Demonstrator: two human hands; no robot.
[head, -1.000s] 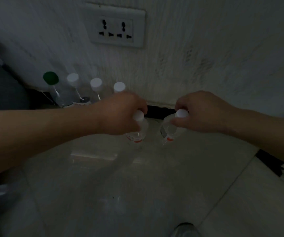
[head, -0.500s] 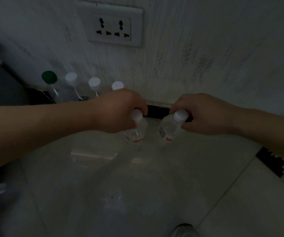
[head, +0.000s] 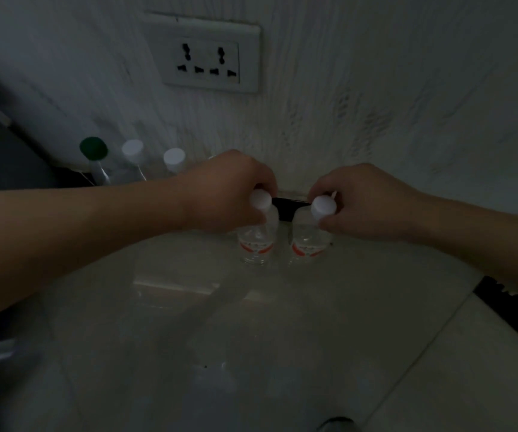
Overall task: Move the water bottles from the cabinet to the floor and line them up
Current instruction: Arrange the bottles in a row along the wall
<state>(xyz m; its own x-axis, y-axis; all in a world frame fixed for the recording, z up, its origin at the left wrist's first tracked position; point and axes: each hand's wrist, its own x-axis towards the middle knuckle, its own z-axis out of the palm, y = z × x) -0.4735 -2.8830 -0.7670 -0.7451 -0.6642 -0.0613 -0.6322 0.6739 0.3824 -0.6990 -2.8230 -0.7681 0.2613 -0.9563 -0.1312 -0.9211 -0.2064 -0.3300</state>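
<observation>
Two small clear water bottles with white caps and red labels stand side by side on the pale floor by the wall. My left hand [head: 226,194] grips the neck of the left bottle [head: 257,241]. My right hand [head: 366,201] pinches the neck of the right bottle [head: 309,241], which now stands upright. Further left along the wall stands a row of bottles: one with a green cap [head: 93,148], then two with white caps [head: 133,150] [head: 174,158]. My left hand hides a further bottle in that row.
A white double wall socket [head: 208,62] sits above the bottles. A black skirting strip [head: 289,207] runs along the wall base, and a ragged black patch [head: 500,304] lies at the right. The tip of a shoe [head: 338,424] shows at the bottom edge.
The right bottle has gone from tilted to upright and closed in beside the left one. My left hand shifted slightly and now covers the fourth cap in the row.
</observation>
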